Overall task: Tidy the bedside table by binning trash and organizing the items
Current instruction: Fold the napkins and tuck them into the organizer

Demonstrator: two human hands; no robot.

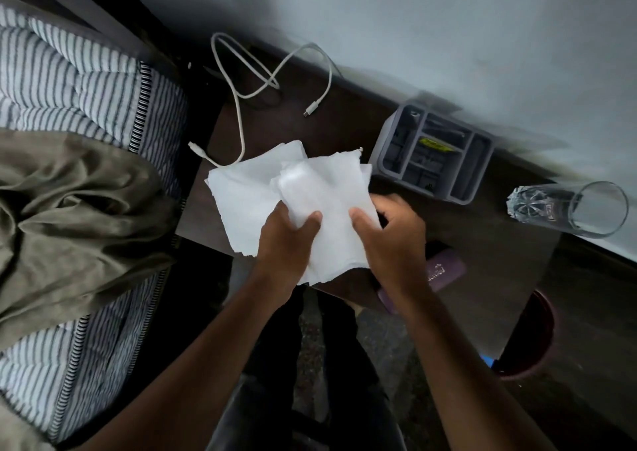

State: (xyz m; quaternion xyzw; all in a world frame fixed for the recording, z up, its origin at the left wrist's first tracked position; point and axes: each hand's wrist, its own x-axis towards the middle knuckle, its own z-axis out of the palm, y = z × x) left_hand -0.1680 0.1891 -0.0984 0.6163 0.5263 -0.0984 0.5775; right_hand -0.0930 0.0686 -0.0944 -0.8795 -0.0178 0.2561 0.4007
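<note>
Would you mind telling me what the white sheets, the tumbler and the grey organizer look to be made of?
White sheets: thin tissue paper, matte, with soft ragged edges. Tumbler: clear glass, glossy, with a cut faceted base; it could be hard plastic. Grey organizer: moulded plastic, matte, judging by its thin uniform divider walls.

White tissues (272,192), several thin sheets bunched and overlapping with ragged edges, are held up over the front left part of the dark wooden table (482,261). A white cable (241,81) lies looped at the table's back left, one plug end on the wood, the other over the left edge. A grey organizer (435,152) with several compartments sits near the wall, a yellow item in one. A clear glass (572,209) lies on its side at the right. A purple case (443,271) lies flat near the front edge. A dark red bin (537,340) stands on the floor beside the table's right front corner.
</note>
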